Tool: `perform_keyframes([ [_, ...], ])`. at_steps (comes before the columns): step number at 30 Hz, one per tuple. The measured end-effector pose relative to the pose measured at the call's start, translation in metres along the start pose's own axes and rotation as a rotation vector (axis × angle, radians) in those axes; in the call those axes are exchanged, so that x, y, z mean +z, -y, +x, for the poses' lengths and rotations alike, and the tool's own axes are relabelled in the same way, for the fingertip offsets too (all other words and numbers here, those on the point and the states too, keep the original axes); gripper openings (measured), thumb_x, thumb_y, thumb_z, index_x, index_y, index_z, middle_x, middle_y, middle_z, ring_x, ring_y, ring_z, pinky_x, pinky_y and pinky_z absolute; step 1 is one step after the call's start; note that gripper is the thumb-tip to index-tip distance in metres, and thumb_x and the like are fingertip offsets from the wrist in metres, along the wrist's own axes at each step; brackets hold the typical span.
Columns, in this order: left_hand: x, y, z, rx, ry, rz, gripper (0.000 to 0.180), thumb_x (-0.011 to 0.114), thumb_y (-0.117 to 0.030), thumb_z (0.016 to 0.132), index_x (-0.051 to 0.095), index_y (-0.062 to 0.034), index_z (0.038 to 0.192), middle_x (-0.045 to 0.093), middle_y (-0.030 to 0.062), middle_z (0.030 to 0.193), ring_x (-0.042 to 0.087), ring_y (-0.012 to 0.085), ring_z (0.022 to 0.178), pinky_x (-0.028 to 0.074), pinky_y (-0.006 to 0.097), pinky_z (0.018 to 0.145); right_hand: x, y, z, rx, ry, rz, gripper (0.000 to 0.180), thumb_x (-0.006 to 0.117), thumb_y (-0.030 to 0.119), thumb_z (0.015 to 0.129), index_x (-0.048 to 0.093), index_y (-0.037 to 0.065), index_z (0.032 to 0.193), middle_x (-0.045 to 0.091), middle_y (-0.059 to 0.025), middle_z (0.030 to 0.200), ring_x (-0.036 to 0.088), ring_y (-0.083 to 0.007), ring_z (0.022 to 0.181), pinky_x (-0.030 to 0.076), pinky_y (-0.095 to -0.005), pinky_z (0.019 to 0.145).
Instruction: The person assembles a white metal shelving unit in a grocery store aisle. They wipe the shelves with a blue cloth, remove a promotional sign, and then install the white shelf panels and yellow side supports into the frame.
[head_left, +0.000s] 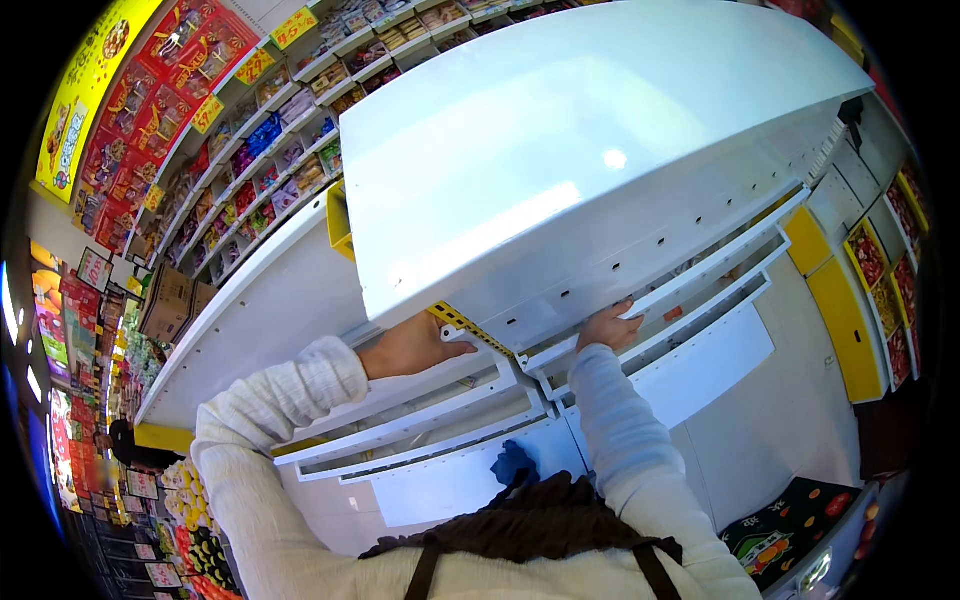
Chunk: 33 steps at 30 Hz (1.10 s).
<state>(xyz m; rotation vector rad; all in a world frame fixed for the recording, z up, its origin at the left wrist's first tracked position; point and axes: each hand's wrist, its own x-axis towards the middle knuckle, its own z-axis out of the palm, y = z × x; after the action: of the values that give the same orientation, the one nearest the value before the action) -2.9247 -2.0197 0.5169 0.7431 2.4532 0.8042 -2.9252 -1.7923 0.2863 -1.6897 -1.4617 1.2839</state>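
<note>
Shop aisle, white shelving unit, both hands under its top.

Bright overhead shop light — a glare spot sits on the white shelf panel; fisheye bends straight edges, rim falls black — edges slightly soft.

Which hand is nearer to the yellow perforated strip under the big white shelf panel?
Left. The left hand reaches under the white shelf panel right beside the yellow perforated strip, about touching it. The right hand grips the panel's edge farther along, well apart from it.
</note>
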Motion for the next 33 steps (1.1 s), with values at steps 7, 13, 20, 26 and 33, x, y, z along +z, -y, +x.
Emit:
perform_keyframes([
  [7,-0.001,0.005,0.005,-0.028,0.053,0.084,0.035,0.074,-0.007,0.073,0.057,0.0,0.103,0.06,0.0154,0.108,0.057,0.0256,0.101,0.045,0.036,0.091,0.004,-0.001,0.001,-0.016,-0.045,-0.042,0.059,0.036,0.043,0.093,0.036,-0.004,0.13,0.044,-0.0263,0.114,0.048,-0.0413,0.104,0.041,-0.0459,0.089],
  [13,0.002,0.03,0.002,0.133,0.036,-0.037,0.036,0.075,-0.01,0.072,0.058,-0.0001,0.103,0.061,0.0151,0.106,0.058,0.024,0.098,0.047,0.035,0.088,-0.003,0.005,-0.007,-0.065,-0.044,-0.021,0.059,0.037,0.042,0.094,0.039,-0.006,0.128,0.046,-0.0309,0.116,0.047,-0.0444,0.106,0.039,-0.0452,0.092],
  [20,-0.001,-0.002,-0.001,-0.034,0.025,0.222,0.033,0.07,-0.021,0.078,0.062,-0.0027,0.104,0.064,0.0149,0.104,0.062,0.0266,0.093,0.049,0.036,0.084,-0.005,0.0,-0.001,-0.03,-0.02,-0.027,0.061,0.034,0.044,0.093,0.037,-0.006,0.129,0.045,-0.0313,0.118,0.046,-0.0445,0.109,0.04,-0.0463,0.093],
  [26,-0.011,-0.029,-0.071,0.028,-0.445,0.48,0.037,0.066,-0.025,0.081,0.056,0.0,0.107,0.061,0.0159,0.103,0.059,0.0305,0.093,0.047,0.035,0.079,0.003,-0.008,0.004,0.026,0.053,-0.097,0.062,0.034,0.046,0.093,0.036,-0.004,0.129,0.045,-0.0289,0.117,0.049,-0.0413,0.105,0.043,-0.0478,0.089],
  [33,0.142,0.04,-0.209,-0.307,-1.498,-0.248,0.025,0.055,-0.015,0.089,0.054,0.0006,0.109,0.061,0.0111,0.094,0.057,0.0166,0.085,0.045,0.028,0.076,0.001,-0.023,0.017,-0.016,0.119,-0.225,0.073,0.031,0.058,0.09,0.038,-0.004,0.127,0.044,-0.0353,0.117,0.049,-0.0454,0.107,0.045,-0.0496,0.086],
])
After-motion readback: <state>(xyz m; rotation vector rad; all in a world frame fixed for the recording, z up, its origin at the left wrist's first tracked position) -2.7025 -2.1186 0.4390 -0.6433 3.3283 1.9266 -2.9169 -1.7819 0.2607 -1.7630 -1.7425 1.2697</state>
